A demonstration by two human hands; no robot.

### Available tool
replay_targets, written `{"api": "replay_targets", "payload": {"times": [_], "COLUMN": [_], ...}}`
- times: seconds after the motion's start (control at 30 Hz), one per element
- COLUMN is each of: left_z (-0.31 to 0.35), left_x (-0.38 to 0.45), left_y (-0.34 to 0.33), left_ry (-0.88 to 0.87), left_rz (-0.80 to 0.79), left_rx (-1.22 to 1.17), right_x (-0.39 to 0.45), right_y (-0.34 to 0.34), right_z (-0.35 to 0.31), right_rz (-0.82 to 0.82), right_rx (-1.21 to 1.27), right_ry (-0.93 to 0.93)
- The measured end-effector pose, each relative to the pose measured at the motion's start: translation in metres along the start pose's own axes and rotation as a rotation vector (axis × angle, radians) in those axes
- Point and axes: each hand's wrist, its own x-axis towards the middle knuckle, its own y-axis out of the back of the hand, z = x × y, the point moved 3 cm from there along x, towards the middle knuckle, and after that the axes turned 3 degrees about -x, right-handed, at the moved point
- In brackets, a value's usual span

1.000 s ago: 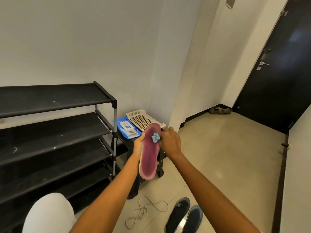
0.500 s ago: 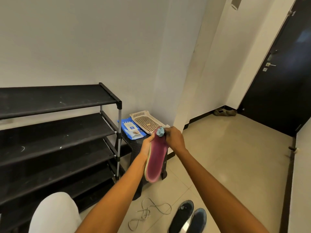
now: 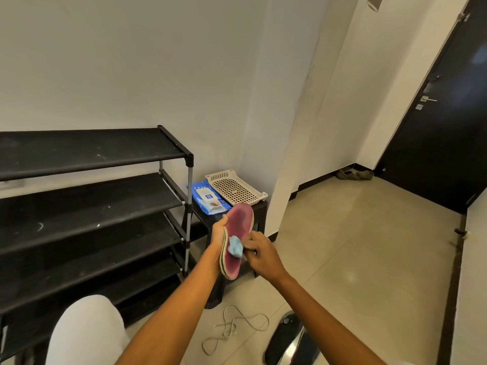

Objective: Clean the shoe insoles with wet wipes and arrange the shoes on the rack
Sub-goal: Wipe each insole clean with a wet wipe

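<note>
A maroon insole (image 3: 238, 223) with a pale edge stands nearly upright in front of me, toe end up. My left hand (image 3: 217, 234) grips it along its left edge from behind. My right hand (image 3: 259, 252) pinches a crumpled blue wet wipe (image 3: 235, 246) and presses it on the insole's lower half. A blue wet-wipe pack (image 3: 208, 197) lies on a dark stool (image 3: 259, 209) behind the insole. The black shoe rack (image 3: 87, 196) with several shelves stands at the left. A dark pair of shoes (image 3: 288, 338) lies on the floor at the bottom right.
A beige perforated plastic tray (image 3: 234, 187) sits on the stool beside the pack. Loose grey laces (image 3: 232, 329) lie on the tiled floor. My white-clad knee (image 3: 84, 330) is at the bottom left. A brown pair of shoes (image 3: 354, 173) lies by the dark door (image 3: 445, 122).
My right hand has slid the wipe from the insole's top end down to its lower half. The insole has turned more face-on to me.
</note>
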Motion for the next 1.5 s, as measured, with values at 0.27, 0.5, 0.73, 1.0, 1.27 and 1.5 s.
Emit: {"api": "replay_targets", "payload": {"times": [0.27,0.5,0.73,1.0,1.27,1.5], "left_z": [-0.007,0.014,0.014,0.020,-0.011,-0.005], "left_x": [-0.028,-0.013,0.009,0.012,-0.009,0.013], "left_y": [-0.040,-0.041,-0.005,-0.015,-0.024,0.002], "left_ry": [-0.070,-0.117,-0.080,-0.061,0.030,0.048], "left_rz": [-0.228,-0.206,-0.112,-0.190,-0.297,-0.248], "left_rx": [-0.123,-0.182,-0.180,-0.112,-0.168,-0.220], "right_x": [0.047,0.059,0.008,0.004,0.037,0.004], "right_y": [0.043,0.033,0.002,0.001,0.013,0.003], "right_z": [0.011,-0.011,-0.028,-0.014,-0.010,-0.037], "right_rz": [0.193,0.214,0.065,0.271,0.348,0.047], "right_rx": [0.045,0.030,0.199,0.365,0.007,0.029], "right_ry": [-0.266,-0.206,-0.040,-0.303,-0.428,-0.027]}}
